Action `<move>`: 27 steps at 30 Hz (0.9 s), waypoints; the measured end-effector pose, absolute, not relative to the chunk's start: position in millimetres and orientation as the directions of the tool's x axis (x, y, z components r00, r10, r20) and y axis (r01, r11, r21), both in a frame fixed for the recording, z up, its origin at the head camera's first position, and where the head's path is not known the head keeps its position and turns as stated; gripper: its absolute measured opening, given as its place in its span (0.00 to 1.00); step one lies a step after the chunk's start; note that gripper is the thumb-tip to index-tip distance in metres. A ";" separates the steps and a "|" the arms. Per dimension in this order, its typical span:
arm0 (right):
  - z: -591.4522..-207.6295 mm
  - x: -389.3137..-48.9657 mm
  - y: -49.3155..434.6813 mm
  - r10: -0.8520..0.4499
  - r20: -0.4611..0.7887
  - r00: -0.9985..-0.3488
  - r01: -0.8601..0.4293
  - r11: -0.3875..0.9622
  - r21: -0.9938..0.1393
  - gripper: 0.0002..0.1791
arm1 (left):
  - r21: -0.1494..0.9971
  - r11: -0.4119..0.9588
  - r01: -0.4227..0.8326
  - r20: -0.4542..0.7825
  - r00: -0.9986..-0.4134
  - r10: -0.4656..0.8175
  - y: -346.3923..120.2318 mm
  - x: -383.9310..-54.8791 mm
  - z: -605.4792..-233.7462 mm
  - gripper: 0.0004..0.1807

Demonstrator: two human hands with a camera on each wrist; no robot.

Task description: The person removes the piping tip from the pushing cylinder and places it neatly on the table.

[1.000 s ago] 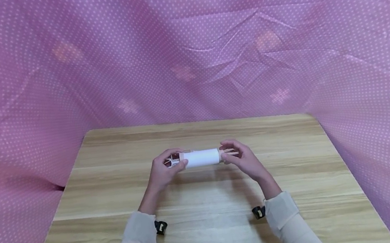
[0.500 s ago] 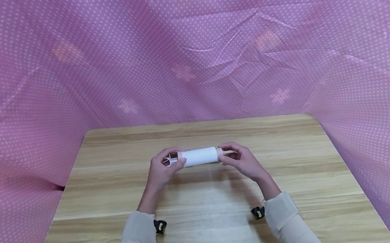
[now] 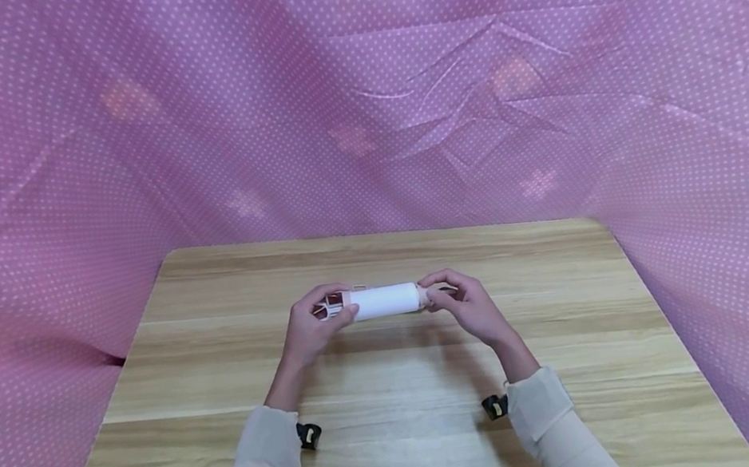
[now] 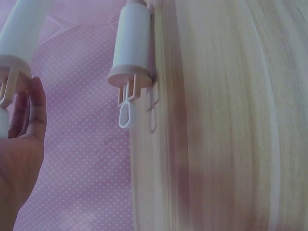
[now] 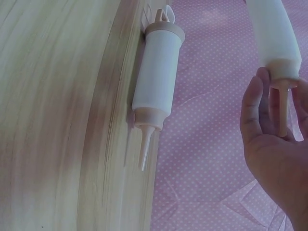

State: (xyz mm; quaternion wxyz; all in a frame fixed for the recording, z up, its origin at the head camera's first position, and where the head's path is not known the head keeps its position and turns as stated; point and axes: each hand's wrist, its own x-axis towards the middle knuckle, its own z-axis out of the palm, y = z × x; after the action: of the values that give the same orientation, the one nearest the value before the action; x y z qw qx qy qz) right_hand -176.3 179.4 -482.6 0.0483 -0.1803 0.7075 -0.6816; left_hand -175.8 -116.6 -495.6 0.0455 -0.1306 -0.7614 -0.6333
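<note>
A white syringe-like tube (image 3: 385, 301) with beige end caps is held level above the table by both hands. My left hand (image 3: 312, 327) grips its left end, thumb at the near side of the cap and fingers behind. Around the beige collar at the tube's other end curl the fingers of my right hand (image 3: 469, 306). In the right wrist view a slim beige nozzle (image 5: 283, 110) runs down from that collar into the palm. A second, similar tube (image 4: 132, 38) with a white loop handle lies on the table; the held tube mostly hides it in the head view.
The wood-grain table (image 3: 403, 423) extends on all sides beneath the hands. Pink dotted cloth (image 3: 353, 91) hangs behind it and along both sides. Each wrist carries a small black camera (image 3: 310, 437).
The held tube has shifted slightly left and up. My right thumb and fingers have changed position around the nozzle end, covering more of the nozzle. The left hand has barely moved.
</note>
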 end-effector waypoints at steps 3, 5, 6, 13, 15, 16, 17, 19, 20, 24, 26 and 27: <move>-482.9 -176.5 178.6 -0.319 0.187 -0.929 -0.195 -0.007 -0.981 0.11 | 0.956 0.160 0.248 0.226 -0.964 0.139 -116.9 -176.4 -495.8 0.20; -483.2 -177.0 178.6 -0.315 0.177 -0.932 -0.181 -0.017 -0.983 0.15 | 0.955 0.162 0.250 0.230 -0.964 0.134 -116.9 -176.6 -495.4 0.20; -483.3 -177.5 178.6 -0.312 0.166 -0.936 -0.169 -0.017 -0.985 0.17 | 0.955 0.160 0.251 0.231 -0.964 0.131 -116.9 -176.7 -495.5 0.21; -482.6 -181.6 183.2 -0.337 0.058 -0.940 -0.089 0.076 -0.993 0.22 | 0.959 0.180 0.219 0.196 -0.971 0.139 -115.1 -166.2 -466.7 0.19; -482.5 -181.7 183.5 -0.356 0.058 -0.933 -0.090 0.074 -0.993 0.21 | 0.958 0.181 0.222 0.197 -0.970 0.144 -115.1 -164.8 -463.1 0.19; -482.9 -181.7 183.7 -0.361 0.065 -0.930 -0.098 0.073 -0.993 0.21 | 0.958 0.178 0.224 0.199 -0.969 0.146 -115.1 -165.1 -463.8 0.19; -483.1 -181.5 183.6 -0.361 0.068 -0.930 -0.100 0.069 -0.993 0.20 | 0.958 0.179 0.224 0.199 -0.969 0.148 -115.2 -165.1 -464.2 0.19; -483.4 -181.0 183.5 -0.356 0.073 -0.931 -0.104 0.068 -0.992 0.19 | 0.959 0.177 0.220 0.194 -0.969 0.150 -115.3 -164.8 -464.6 0.19; -483.5 -180.7 183.3 -0.351 0.072 -0.933 -0.103 0.070 -0.992 0.19 | 0.960 0.176 0.218 0.193 -0.970 0.151 -115.4 -164.1 -464.3 0.19; -482.8 -179.4 182.2 -0.332 0.077 -0.940 -0.102 0.060 -0.993 0.18 | 0.961 0.187 0.204 0.179 -0.973 0.144 -117.1 -170.3 -476.2 0.19; -482.5 -178.7 181.6 -0.325 0.090 -0.941 -0.115 0.057 -0.992 0.17 | 0.960 0.193 0.202 0.177 -0.974 0.141 -118.6 -174.5 -483.9 0.19; -482.4 -178.5 181.3 -0.322 0.098 -0.942 -0.122 0.055 -0.991 0.17 | 0.960 0.195 0.201 0.175 -0.975 0.140 -119.1 -176.8 -487.7 0.20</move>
State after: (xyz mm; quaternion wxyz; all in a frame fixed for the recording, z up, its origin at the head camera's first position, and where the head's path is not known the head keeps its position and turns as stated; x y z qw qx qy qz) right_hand -178.5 181.3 -482.4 0.0749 -0.1537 0.7224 -0.6700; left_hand -176.8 -119.1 -487.7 0.0244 -0.1101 -0.7726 -0.6248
